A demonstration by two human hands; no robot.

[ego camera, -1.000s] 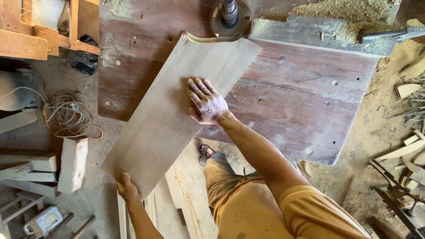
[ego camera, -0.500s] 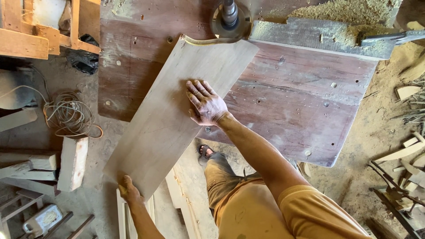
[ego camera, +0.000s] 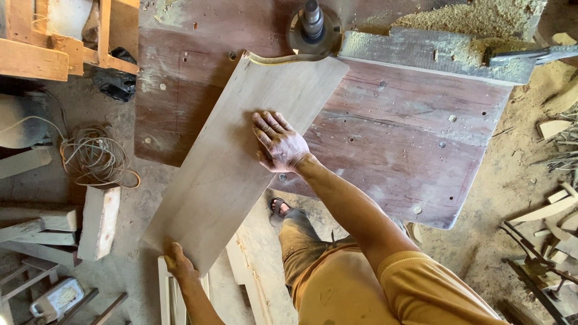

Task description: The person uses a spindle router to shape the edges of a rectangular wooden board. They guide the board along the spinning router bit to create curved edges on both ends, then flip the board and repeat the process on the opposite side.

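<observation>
Right hand (ego camera: 278, 144) lies flat, fingers spread, on the board (ego camera: 235, 162); left hand (ego camera: 179, 263) grips its near end; its far end meets the spindle (ego camera: 312, 18).

I see no screens or signs anywhere around me. The only thing that looks like it carries a label is a small pale boxy object (ego camera: 57, 299) on the floor at the lower left, beside some wooden slats; it is whitish with a lighter rectangular patch on its top face, too small for me to make out more. A crumpled black bag (ego camera: 114, 81) lies on the floor near the counter's left edge, under a wooden frame.
</observation>
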